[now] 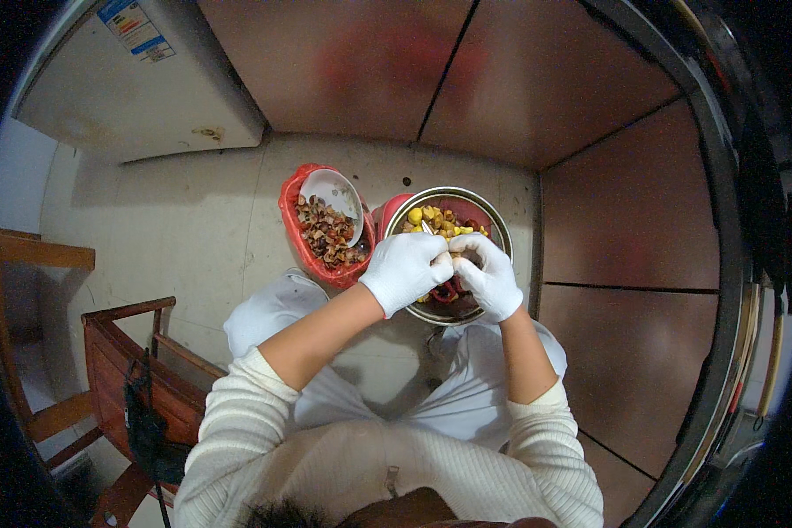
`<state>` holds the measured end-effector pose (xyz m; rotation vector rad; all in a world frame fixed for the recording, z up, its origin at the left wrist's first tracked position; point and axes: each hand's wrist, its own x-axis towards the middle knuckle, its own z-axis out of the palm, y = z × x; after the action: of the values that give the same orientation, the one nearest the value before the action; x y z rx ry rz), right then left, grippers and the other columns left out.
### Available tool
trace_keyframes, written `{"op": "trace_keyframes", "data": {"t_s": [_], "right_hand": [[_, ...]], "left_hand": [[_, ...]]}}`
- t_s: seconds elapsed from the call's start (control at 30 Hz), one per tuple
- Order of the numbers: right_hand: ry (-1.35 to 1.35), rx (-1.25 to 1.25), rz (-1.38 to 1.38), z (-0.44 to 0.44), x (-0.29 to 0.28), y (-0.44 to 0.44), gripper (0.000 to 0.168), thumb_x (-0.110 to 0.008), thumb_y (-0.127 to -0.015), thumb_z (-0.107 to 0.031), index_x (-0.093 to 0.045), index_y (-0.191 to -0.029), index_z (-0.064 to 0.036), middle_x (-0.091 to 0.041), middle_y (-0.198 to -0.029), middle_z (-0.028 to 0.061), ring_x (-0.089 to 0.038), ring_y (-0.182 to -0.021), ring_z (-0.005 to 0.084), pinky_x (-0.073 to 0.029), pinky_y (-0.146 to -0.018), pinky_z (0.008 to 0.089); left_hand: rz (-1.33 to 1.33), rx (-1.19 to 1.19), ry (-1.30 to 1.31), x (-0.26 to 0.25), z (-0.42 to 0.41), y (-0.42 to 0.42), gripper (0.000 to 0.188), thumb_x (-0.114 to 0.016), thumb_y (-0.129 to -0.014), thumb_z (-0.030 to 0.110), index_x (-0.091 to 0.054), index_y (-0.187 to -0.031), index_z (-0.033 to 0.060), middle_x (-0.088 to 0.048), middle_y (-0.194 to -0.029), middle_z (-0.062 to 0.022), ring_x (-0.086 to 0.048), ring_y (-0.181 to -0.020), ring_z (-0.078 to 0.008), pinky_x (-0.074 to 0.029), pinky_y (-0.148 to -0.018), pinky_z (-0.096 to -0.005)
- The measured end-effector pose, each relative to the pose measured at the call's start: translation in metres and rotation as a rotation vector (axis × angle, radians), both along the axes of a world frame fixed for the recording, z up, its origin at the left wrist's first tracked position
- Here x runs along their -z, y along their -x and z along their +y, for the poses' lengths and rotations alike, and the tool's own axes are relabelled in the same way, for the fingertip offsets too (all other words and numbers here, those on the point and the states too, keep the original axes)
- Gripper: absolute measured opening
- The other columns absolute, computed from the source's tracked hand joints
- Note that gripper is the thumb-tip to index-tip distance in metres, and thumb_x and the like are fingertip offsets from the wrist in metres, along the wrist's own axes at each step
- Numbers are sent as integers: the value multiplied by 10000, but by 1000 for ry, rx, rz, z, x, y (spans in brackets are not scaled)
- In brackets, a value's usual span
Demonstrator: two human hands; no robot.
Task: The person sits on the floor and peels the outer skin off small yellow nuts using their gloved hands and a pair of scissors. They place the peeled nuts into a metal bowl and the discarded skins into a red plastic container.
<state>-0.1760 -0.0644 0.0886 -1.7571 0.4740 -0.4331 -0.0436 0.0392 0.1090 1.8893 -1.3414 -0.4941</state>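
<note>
My left hand and my right hand, both in white knit gloves, meet over a round metal-rimmed basin. A small brownish piece, apparently a chestnut, is pinched between their fingertips and mostly covered by them. Just beyond my left fingers a slim silver metal piece sticks out; whether it is held is hidden. Peeled yellow chestnuts and brown ones lie along the basin's far side. Dark red-brown chestnuts show under my hands.
Left of the basin, a red-bag-lined bin holds chestnut shells and a white bowl. Brown panels stand ahead and right. A white appliance is at far left, a wooden chair at near left.
</note>
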Motion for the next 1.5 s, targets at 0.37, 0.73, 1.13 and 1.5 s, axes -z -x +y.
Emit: {"op": "trace_keyframes", "data": {"t_s": [0.37,0.73,1.13,1.5], "right_hand": [[-748,126,-134,11,-6,1,290,-623,-789,-136,-510,-1021,-5,-551,-855,55,-507,-687,109,-422,-602,223],[-834,170,-238,6,4,3,366,-648,-796,-210,-480,-1065,-28,-534,-855,48,-495,-699,116,-418,-600,236],[-82,184,143,3,-3,3,200,-606,-766,-112,-609,-935,-4,-624,-926,88,-598,-843,173,-458,-777,277],[156,97,-29,13,0,2,199,-562,-799,-21,-620,-989,3,-604,-769,29,-509,-556,50,-416,-495,185]], "left_hand": [[58,-16,22,10,-1,-3,195,-494,-755,210,-593,-725,45,-563,-684,-180,-575,-628,-328,-462,-570,-392],[715,-33,-50,3,-3,8,236,-541,-833,165,-600,-965,-21,-627,-722,-65,-586,-614,-109,-475,-573,-243],[366,-69,-42,7,-1,3,235,-524,-779,195,-639,-892,24,-625,-689,-130,-612,-596,-183,-485,-568,-308],[439,9,-145,9,1,5,248,-465,-792,159,-626,-905,9,-612,-634,-103,-596,-543,-152,-480,-544,-283]]}}
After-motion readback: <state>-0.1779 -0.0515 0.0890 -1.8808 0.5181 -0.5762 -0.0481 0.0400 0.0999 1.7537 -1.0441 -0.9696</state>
